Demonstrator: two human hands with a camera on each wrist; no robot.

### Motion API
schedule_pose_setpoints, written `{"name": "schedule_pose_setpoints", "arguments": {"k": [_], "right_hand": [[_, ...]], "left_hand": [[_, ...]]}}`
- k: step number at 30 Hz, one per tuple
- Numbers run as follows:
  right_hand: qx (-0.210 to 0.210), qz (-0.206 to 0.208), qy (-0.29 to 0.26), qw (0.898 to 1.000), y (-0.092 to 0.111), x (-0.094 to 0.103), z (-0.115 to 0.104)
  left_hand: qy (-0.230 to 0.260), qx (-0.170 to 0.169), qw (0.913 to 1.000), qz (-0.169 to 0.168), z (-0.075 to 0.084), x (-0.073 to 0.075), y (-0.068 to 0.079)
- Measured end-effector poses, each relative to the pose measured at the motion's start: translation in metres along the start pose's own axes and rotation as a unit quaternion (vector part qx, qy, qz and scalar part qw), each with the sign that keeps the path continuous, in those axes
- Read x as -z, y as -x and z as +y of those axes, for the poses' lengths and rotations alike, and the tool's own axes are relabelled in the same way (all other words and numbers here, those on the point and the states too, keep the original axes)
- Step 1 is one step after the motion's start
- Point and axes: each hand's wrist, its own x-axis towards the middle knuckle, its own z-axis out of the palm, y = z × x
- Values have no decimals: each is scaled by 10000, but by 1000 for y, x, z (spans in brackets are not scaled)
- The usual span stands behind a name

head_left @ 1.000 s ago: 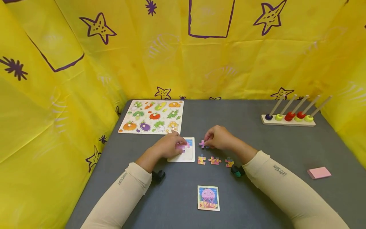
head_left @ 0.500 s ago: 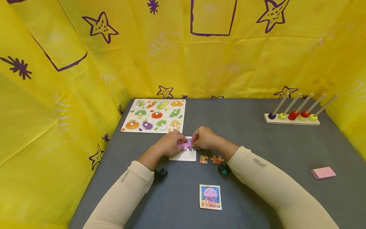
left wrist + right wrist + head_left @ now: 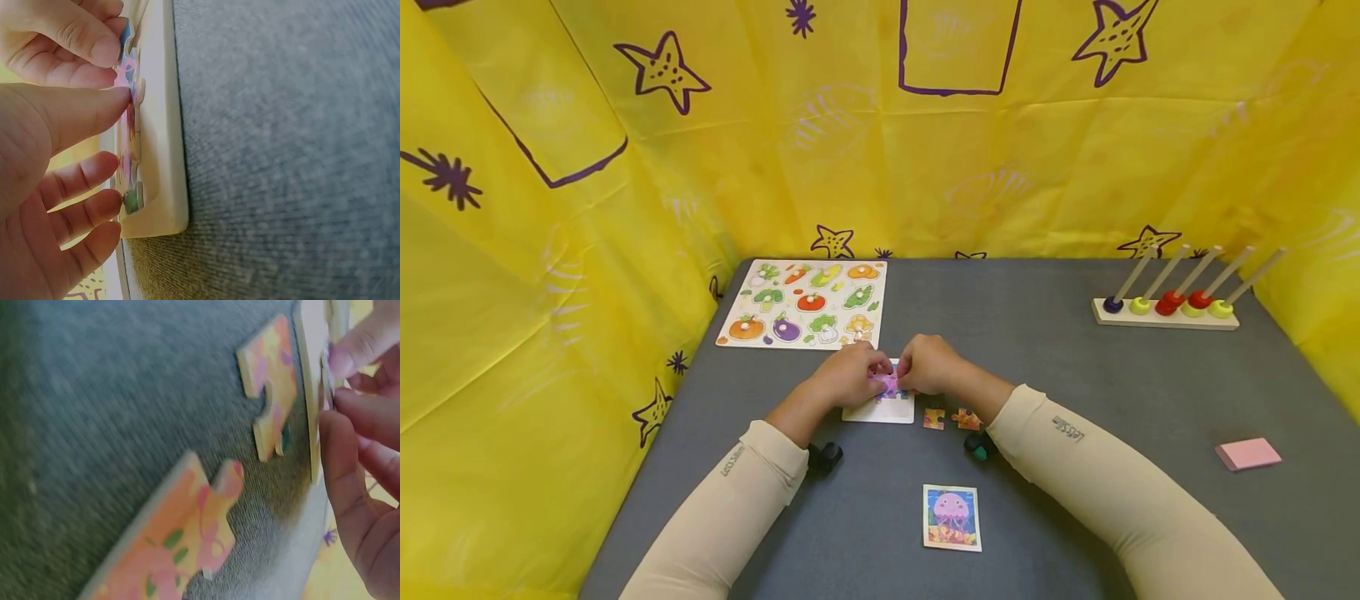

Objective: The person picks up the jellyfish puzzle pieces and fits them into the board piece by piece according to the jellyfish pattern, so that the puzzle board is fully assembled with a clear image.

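A small jigsaw tray (image 3: 880, 413), pale-framed, lies mid-table with pink and blue pieces joined inside it. My left hand (image 3: 853, 372) rests over its left part; in the left wrist view the thumb (image 3: 109, 109) presses the pieces while the other fingers spread along the tray's edge. At the right side, my right hand (image 3: 931, 367) pinches a puzzle piece (image 3: 127, 39) with blue on it, right at the joined ones. Two loose orange-yellow puzzle pieces lie nearby, a squarish piece (image 3: 269, 381) beside the tray and a longer piece (image 3: 181, 544) farther right.
A jellyfish picture card (image 3: 951, 517) lies nearest me. Behind the tray is a vegetable peg board (image 3: 735, 309). A bead-stacking rack (image 3: 1165, 319) with upright rods stands at the back right, a pink block (image 3: 1249, 454) at the right. Yellow cloth (image 3: 820, 175) surrounds the table.
My right hand has moved left from the loose pieces to the tray, bringing a puzzle piece against the joined ones. The left hand has stayed on the tray.
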Motion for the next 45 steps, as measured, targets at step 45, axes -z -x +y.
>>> {"name": "schedule_pose_setpoints", "arguments": {"k": [45], "right_hand": [[397, -329, 1039, 9933, 59, 3, 25]], "left_hand": [[531, 172, 9984, -51, -3, 2, -4]]}}
